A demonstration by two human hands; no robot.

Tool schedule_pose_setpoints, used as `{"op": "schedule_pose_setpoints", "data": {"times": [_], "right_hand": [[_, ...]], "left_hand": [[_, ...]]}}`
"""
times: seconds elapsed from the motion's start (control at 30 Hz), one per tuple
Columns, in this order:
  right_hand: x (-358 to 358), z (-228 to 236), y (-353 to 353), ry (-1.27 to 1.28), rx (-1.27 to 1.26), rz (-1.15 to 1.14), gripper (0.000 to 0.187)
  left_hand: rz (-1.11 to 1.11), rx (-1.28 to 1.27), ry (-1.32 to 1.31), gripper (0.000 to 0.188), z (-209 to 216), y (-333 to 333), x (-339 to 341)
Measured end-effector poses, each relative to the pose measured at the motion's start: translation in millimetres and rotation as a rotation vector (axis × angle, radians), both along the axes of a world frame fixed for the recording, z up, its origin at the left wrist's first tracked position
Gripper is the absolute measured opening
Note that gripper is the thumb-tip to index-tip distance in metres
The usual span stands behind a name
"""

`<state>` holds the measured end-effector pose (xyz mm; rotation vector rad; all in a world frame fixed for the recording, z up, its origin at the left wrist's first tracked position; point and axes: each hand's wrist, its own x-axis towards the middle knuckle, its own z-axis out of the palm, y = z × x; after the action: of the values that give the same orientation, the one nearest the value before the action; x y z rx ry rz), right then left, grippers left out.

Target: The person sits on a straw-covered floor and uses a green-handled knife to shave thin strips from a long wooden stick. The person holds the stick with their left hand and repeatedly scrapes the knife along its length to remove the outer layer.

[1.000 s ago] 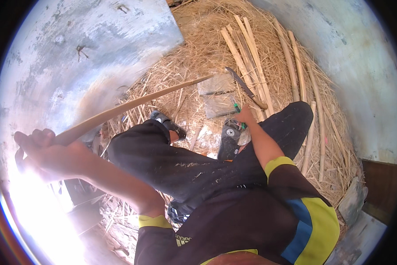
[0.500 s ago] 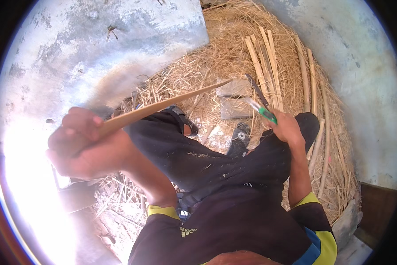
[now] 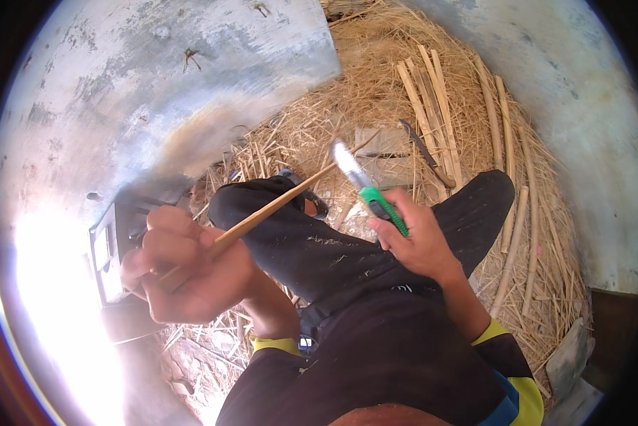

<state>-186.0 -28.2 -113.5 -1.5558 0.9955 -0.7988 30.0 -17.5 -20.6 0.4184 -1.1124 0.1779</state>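
My left hand (image 3: 187, 270) is closed round one end of a thin strip of bamboo or wood (image 3: 275, 206), which slants up and to the right, narrowing to its far end. In my right hand (image 3: 418, 238) is a green box cutter (image 3: 381, 207), its shiny blade (image 3: 347, 163) out and pointing up and left. The blade appears close to the strip's far part; whether they touch, I cannot tell. Beyond my right hand, a dark curved blade with a wooden handle (image 3: 425, 150) lies on the floor.
Several split strips (image 3: 433, 106) lie beyond the curved blade. Long poles (image 3: 500, 135) run along the right side. Straw and shavings (image 3: 365, 78) cover the floor around flat grey blocks (image 3: 390, 169). A pale wall (image 3: 191, 92) stands at the left, with a dark boxy object (image 3: 116, 238) near my left hand.
My right hand has brought the box cutter left and up toward the strip. My left hand has moved right and down, holding the strip, which now slants more steeply.
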Motion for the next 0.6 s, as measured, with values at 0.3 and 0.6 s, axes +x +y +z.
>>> {"op": "schedule_pose_setpoints", "data": {"times": [0.3,0.6], "right_hand": [[23,16,17,-0.013,-0.127,0.059,0.02],[42,39,41,0.216,-0.446,0.191,0.022]], "left_hand": [[0.038,0.098,0.066,0.014,2,11,-7],[0.156,0.119,0.371,0.014,2,14,-32]]}}
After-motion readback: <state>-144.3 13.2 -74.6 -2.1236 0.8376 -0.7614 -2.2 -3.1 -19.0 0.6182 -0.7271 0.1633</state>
